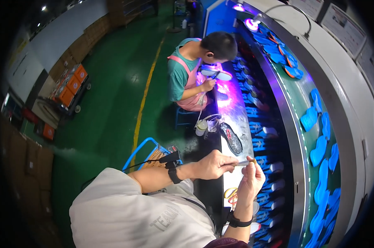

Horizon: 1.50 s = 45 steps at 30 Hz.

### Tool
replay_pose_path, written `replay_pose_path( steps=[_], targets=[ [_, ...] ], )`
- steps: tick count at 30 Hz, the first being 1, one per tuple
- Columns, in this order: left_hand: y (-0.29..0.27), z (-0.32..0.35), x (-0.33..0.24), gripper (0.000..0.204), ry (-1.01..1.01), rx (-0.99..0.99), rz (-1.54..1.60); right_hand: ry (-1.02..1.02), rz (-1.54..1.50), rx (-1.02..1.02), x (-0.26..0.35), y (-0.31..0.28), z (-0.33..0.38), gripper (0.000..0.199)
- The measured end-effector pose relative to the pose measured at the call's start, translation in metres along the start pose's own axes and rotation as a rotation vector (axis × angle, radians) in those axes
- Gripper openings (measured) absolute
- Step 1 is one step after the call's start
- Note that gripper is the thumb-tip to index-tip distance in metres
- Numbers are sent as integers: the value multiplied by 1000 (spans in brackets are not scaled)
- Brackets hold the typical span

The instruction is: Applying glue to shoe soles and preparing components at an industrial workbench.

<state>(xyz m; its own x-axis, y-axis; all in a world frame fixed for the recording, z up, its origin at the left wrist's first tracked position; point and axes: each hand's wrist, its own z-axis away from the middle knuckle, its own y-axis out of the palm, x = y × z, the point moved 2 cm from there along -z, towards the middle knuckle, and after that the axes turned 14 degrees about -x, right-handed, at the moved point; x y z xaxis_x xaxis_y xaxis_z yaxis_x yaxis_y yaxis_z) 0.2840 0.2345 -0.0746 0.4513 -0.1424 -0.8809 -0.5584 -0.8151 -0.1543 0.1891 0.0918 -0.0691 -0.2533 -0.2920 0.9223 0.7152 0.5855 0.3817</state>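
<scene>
My left hand (216,164) comes in from the left, its thumb and fingers pinched on one end of a thin pale strip (243,163). At the strip's other end, my right hand (252,177) pinches with thumb and forefinger. The strip is short and small; its exact kind cannot be made out. Both hands are above the metal workbench (231,173). Just beyond them lies a black shoe sole (231,138) with red marks. Yellow and red bands (231,195) rest on the bench beside my right forearm.
A co-worker (195,74) sits ahead, holding a white-soled shoe (216,73) under purple light. Right of the bench run a rack of blue shoes (259,142) and a green conveyor (303,120) with blue shoe pieces (318,151). A small bottle (201,127) stands near the bench edge.
</scene>
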Motion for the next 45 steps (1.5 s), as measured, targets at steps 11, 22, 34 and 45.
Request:
replay_pose_path(
  steps=[11, 22, 34, 45],
  targets=[
    [55, 56, 73, 17, -351, 294, 73, -80, 234, -151, -90, -98, 13, 25],
    [131, 75, 243, 14, -730, 281, -76, 74, 1122, -414, -198, -257, -97, 35],
    [248, 123, 307, 24, -478, 349, -572, 89, 1208, -695, -259, -279, -169, 20],
    [251, 50, 262, 15, 239, 530, -402, 11, 452, -1167, -177, -320, -90, 28]
  ],
)
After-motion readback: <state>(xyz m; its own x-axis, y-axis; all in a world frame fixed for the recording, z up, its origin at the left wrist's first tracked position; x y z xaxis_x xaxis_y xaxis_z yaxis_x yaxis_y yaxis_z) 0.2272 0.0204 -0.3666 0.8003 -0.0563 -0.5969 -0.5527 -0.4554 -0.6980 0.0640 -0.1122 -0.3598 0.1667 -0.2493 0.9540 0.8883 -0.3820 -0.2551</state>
